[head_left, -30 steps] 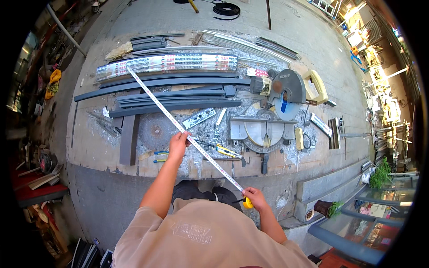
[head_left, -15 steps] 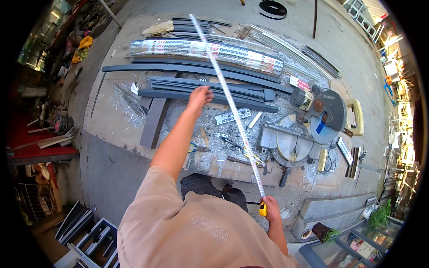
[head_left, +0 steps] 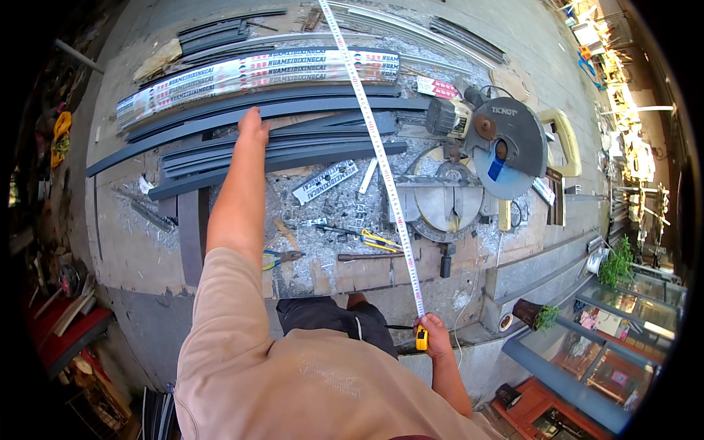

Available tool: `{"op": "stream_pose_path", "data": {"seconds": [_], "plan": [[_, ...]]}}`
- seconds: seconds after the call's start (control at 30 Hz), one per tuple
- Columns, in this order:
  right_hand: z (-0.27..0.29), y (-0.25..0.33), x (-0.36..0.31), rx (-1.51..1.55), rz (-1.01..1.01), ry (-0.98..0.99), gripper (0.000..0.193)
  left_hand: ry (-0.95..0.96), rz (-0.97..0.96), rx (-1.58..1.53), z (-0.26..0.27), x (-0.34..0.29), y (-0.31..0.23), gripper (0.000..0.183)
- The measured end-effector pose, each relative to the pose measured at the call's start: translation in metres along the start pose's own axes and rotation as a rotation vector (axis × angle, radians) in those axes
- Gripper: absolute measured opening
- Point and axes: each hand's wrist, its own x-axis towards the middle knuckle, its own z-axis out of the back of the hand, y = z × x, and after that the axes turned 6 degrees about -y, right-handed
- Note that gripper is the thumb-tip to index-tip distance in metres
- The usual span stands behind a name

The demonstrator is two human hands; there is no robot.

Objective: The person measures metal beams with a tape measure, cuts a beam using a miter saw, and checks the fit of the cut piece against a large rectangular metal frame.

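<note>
My right hand [head_left: 434, 334] is closed round a yellow tape measure [head_left: 422, 338], low in front of my body. Its white blade [head_left: 381, 165] is drawn far out, slanting up and a little left across the workbench and beyond the upper edge of the picture. My left arm is stretched forward over the bench. My left hand [head_left: 254, 127] is closed on a long dark grey bar [head_left: 172, 139], its fingers curled at the bar's edge and partly hidden. Shorter grey bars [head_left: 293, 152] lie stacked just nearer to me.
A miter saw [head_left: 506, 139] stands at the right of the bench. Behind the bars lies a bundle wrapped in printed film [head_left: 220, 77]. Pliers [head_left: 282, 258], a yellow cutter [head_left: 381, 240] and metal shavings lie near the front edge. A potted plant [head_left: 544, 317] stands at lower right.
My left hand has moved forward and left from above the short bars to the long grey bar. My view has turned and shifted right. The right hand still holds the tape measure.
</note>
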Motion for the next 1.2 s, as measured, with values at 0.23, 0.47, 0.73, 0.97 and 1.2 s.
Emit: {"op": "stream_pose_path", "data": {"seconds": [0.23,0.47,0.73,0.97,1.2], "plan": [[-0.018,-0.003,-0.001,-0.010,-0.030,-0.025,0.018,0.141,0.044,0.014,-0.004,-0.014,0.007,0.057],[-0.038,0.019,0.009,-0.182,-0.074,0.034,0.017,0.813,0.023,0.146,0.068,-0.168,0.023,0.067],[-0.083,0.057,0.022,-0.545,0.108,0.067,0.015,0.685,-0.092,0.549,0.165,-0.193,0.018,0.029],[0.035,0.120,0.015,-0.991,0.459,-0.047,0.018,0.284,-0.297,0.308,0.255,-0.127,-0.099,0.023],[0.289,0.160,-0.031,-0.934,0.570,-0.703,0.035,-0.070,-0.358,0.217,0.330,-0.031,-0.181,0.025]]}}
